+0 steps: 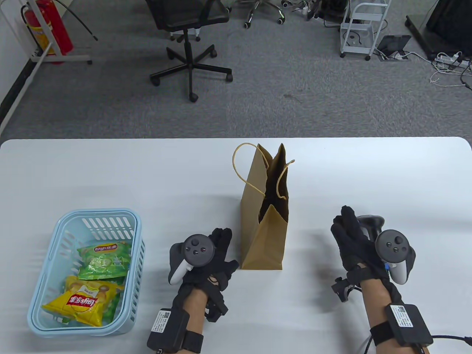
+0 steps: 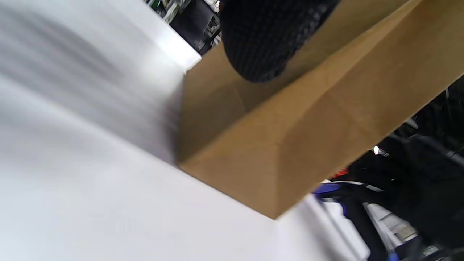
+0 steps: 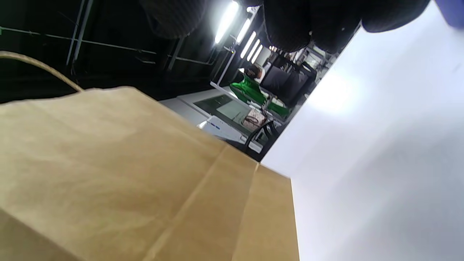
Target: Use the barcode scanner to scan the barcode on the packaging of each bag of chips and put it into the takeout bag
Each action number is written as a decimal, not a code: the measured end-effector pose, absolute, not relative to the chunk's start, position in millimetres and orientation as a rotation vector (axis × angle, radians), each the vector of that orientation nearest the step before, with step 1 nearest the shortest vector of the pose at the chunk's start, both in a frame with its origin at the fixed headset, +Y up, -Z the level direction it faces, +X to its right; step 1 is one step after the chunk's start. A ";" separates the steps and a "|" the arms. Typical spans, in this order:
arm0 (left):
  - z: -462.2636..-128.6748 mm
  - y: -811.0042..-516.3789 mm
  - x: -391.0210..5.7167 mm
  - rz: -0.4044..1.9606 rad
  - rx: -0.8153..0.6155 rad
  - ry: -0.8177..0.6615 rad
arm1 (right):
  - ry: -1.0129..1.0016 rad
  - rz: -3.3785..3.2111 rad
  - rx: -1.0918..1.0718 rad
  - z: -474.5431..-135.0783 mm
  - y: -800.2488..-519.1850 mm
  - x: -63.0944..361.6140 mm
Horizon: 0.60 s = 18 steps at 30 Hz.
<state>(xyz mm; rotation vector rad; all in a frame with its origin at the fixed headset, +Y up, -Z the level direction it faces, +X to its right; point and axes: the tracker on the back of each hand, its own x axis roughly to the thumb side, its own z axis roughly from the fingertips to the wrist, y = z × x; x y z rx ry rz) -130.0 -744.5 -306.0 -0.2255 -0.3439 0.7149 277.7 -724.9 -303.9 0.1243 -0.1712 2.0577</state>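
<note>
A brown paper takeout bag (image 1: 264, 236) (image 2: 290, 123) (image 3: 127, 174) stands upright and open at mid-table. A green bag of chips (image 1: 105, 260) and a yellow bag of chips (image 1: 83, 300) lie in the light blue basket (image 1: 134, 228) at the left. My left hand (image 1: 224, 245) rests with straight fingers just left of the bag's base; one gloved fingertip (image 2: 261, 40) sits close against the bag's side. My right hand (image 1: 348, 228) lies with fingers stretched out over the dark barcode scanner (image 1: 372, 222), right of the bag. Its fingertips (image 3: 308, 21) hang above the white table.
The white table (image 1: 147, 177) has its far edge just behind the bag. Beyond it are grey carpet, an office chair (image 1: 186, 22) and a white cart (image 1: 363, 25). A red fire extinguisher (image 1: 44, 29) stands at the far left.
</note>
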 end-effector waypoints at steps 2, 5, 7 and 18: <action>-307.2 -745.7 -133.2 0.686 -0.203 -0.332 | -0.198 2.181 0.154 -303.8 -718.2 288.5; -309.1 -746.3 -135.5 0.673 -0.165 -0.322 | -0.255 2.325 0.137 -303.7 -712.8 309.6; -310.9 -746.4 -136.1 0.653 -0.157 -0.320 | -0.280 2.370 0.035 -304.6 -709.9 325.7; -315.6 -749.7 -135.4 0.628 -0.157 -0.316 | 0.136 2.464 -0.507 -324.3 -751.9 368.2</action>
